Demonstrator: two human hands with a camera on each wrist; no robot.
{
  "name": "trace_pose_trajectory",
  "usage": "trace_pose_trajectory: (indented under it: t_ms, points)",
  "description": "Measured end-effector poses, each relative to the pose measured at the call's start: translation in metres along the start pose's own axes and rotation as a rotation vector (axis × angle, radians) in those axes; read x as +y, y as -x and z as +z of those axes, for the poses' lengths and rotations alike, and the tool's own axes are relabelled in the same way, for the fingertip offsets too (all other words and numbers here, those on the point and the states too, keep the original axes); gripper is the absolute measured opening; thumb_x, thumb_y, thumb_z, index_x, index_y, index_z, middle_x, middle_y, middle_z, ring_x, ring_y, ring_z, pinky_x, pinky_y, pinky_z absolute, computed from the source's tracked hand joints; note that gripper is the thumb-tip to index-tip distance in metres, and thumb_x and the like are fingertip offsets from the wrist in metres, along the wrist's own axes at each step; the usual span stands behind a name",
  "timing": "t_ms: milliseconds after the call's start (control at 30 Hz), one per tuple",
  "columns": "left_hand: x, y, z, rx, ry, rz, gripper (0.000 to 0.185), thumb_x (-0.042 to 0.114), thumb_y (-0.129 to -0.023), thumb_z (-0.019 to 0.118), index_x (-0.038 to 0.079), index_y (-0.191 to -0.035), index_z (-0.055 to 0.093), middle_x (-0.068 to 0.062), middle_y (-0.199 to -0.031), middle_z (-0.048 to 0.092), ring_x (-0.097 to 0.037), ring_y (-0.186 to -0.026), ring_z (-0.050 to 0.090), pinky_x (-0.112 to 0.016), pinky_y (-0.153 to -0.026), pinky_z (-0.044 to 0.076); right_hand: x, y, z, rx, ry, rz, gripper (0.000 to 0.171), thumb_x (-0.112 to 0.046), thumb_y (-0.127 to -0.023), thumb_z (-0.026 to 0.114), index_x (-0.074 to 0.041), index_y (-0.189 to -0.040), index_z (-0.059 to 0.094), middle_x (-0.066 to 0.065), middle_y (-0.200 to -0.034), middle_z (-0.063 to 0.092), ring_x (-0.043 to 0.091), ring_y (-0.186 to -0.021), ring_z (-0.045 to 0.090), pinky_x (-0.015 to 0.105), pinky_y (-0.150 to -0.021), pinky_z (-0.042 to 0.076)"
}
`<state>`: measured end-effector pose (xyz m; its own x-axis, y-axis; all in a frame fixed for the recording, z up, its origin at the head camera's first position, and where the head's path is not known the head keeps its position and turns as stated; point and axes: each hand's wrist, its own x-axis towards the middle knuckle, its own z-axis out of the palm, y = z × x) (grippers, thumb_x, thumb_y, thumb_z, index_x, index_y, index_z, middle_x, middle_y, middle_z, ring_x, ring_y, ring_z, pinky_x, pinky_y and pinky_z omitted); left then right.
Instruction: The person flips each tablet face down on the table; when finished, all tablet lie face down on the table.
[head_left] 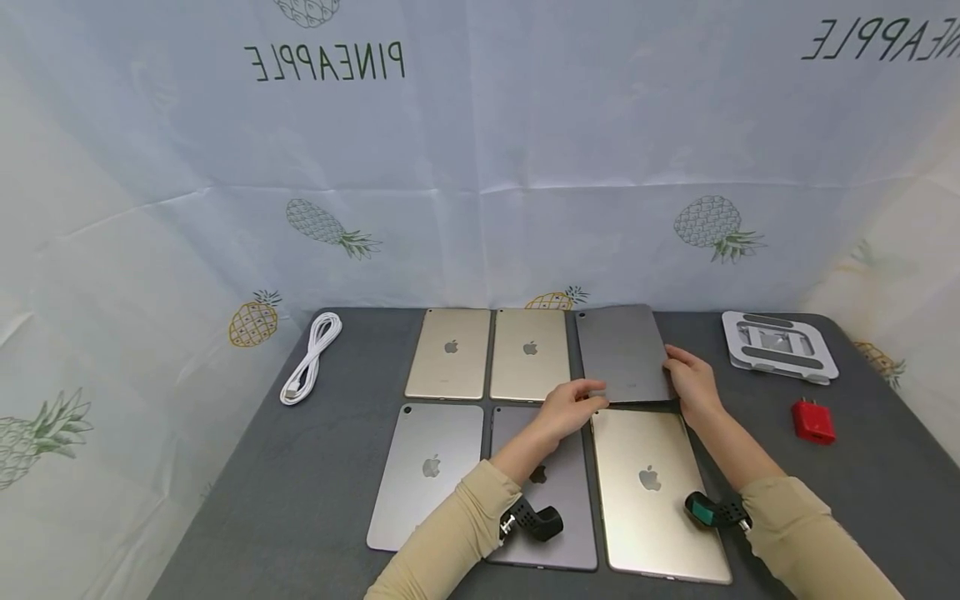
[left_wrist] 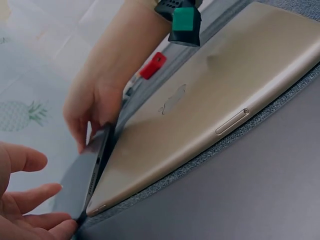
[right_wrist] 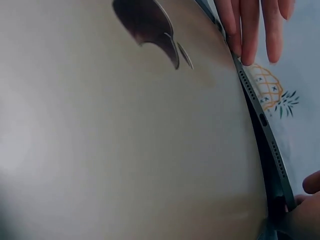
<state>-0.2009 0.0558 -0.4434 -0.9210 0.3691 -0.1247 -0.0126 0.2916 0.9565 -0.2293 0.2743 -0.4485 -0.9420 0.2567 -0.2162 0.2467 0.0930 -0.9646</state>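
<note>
Dark tablet [head_left: 622, 354] lengthwise away; near edge raised

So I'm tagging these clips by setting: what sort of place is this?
Probably a staged recording setup rather than a home or shop: a grey-covered table closed in by a pineapple-print sheet as backdrop, with six tablets lying face down in two neat rows, and a coiled white cable beside them.
</note>
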Motion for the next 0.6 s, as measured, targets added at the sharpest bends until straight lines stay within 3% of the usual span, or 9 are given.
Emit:
trace_pose_trajectory:
  t_ms: [133, 400, 600]
  points:
    - [-0.001, 0.000, 0.000, 0.000, -0.003, -0.008, 0.036, 0.024, -0.092, 0.064, 0.011, -0.126, 0.066, -0.005, -0.126, 0.063, -0.018, -0.112, 0.056, -0.037, -0.092, 0.047, 0.002, 0.002, -0.001, -0.018, 0.098, -0.026, 0.053, -0.011, -0.101, 0.034, 0.002, -0.152, 0.024, 0.023, -0.157, 0.020, 0.036, -0.145, 0.015, 0.049, -0.116, 0.017]
    - [-0.002, 0.001, 0.000, 0.010, -0.004, -0.008, 0.036, 0.024, -0.091, 0.064, 0.011, -0.125, 0.067, -0.004, -0.124, 0.063, -0.016, -0.108, 0.057, -0.034, -0.089, 0.047, 0.000, 0.007, -0.005, -0.035, 0.401, -0.071, 0.054, -0.015, -0.099, 0.039, 0.002, -0.150, 0.030, 0.027, -0.152, 0.029, 0.045, -0.140, 0.025, 0.056, -0.109, 0.028]
    - [-0.001, 0.002, -0.002, -0.005, -0.036, 0.009, 0.037, 0.024, -0.092, 0.064, 0.010, -0.126, 0.066, -0.004, -0.126, 0.063, -0.016, -0.110, 0.057, -0.032, -0.089, 0.047, -0.003, 0.013, -0.009, -0.101, 0.666, -0.219, 0.056, -0.019, -0.100, 0.043, 0.013, -0.144, 0.031, 0.038, -0.140, 0.038, 0.052, -0.126, 0.040, 0.060, -0.098, 0.039]
